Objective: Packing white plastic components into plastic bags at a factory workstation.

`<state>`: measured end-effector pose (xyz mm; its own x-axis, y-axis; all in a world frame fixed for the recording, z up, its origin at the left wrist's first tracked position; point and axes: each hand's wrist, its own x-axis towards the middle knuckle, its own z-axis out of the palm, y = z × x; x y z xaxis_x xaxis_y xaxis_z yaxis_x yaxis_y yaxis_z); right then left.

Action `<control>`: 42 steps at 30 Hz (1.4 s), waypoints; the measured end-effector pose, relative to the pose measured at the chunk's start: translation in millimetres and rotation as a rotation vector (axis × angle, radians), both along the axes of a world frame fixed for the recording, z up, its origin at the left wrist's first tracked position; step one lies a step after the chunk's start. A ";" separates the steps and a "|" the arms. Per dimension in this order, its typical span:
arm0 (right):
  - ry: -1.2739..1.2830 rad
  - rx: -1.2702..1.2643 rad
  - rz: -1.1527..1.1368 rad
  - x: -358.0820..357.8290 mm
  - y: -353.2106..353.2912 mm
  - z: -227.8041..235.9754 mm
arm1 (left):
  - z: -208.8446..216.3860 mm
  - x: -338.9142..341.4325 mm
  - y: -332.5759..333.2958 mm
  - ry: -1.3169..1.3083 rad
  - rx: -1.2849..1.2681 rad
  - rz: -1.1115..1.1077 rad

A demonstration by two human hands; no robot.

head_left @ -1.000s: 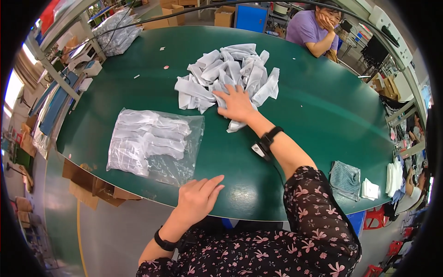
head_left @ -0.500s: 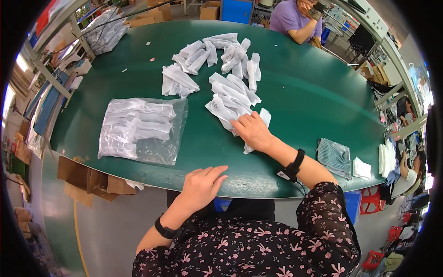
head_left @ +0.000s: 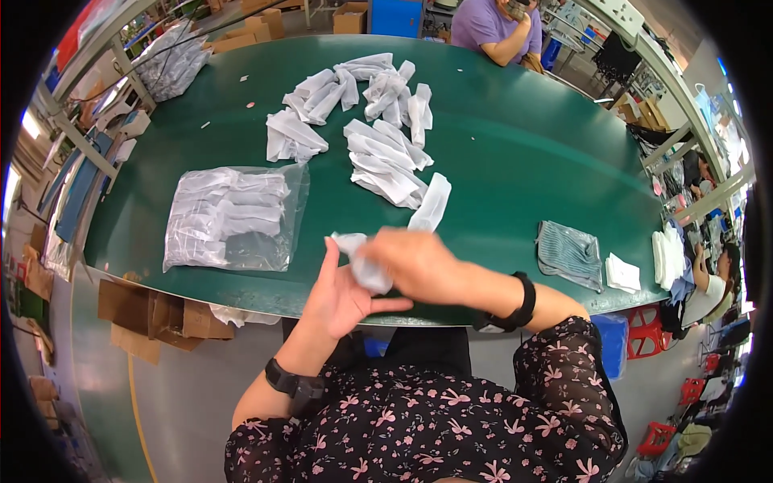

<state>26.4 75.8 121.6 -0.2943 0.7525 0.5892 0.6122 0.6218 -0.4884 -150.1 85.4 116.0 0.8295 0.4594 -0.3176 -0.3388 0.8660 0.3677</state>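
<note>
Packet [head_left: 370, 272] in pale wrap lies between your two hands, to the right of the clear bag [head_left: 294, 197] and level with that bag's near edge. Its long axis runs at a slant: the far end points toward the bag's side, the near end drops rightward over your left palm.

Your left hand [head_left: 336, 302], the one closer to the clear bag, is spread beneath the packet, thumb and fingers apart, not closed on it. Your right hand [head_left: 415, 262], farther to the right of the bag, has its fingers curled over the packet's upper part and seems to pinch it; the fingertips are blurred, so you cannot tell exactly how they grip.

Right of the bag, just beyond your right hand, a loose packet [head_left: 431, 203] lies with its long axis running mostly toward you, its far end leaning right. Your right hand is the nearer one to it; contact between them cannot be told. A cluster of packets [head_left: 382, 157] spreads farther off, to the right of the bag and beyond it, on the green table [head_left: 523, 177].
</note>
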 end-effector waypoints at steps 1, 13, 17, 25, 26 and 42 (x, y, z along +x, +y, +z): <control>-0.037 -0.056 0.072 -1.0 -8.8 -0.8 | -10.5 -0.4 0.6 0.065 -0.007 0.087; -0.467 -0.374 -0.470 70.7 -9.7 -70.1 | -64.2 -8.8 21.5 0.571 0.753 0.114; -0.291 -0.481 -0.515 89.7 -25.5 -67.1 | -76.0 -11.5 18.9 0.710 1.052 0.148; -0.154 -0.585 -0.636 88.2 20.6 -54.0 | -58.0 -4.7 13.9 0.884 2.110 0.101; -0.065 -0.687 -0.573 90.1 31.7 -57.5 | -58.2 -5.2 12.7 0.906 2.161 0.056; 0.205 -0.472 -0.133 25.6 34.5 -69.9 | -68.7 5.0 5.0 0.761 2.357 0.021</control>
<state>52.0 110.3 51.8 -0.0922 0.9728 0.2126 0.5332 0.2286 -0.8146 -145.1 90.4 47.4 0.8623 0.3387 0.3765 0.2412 -0.9284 0.2828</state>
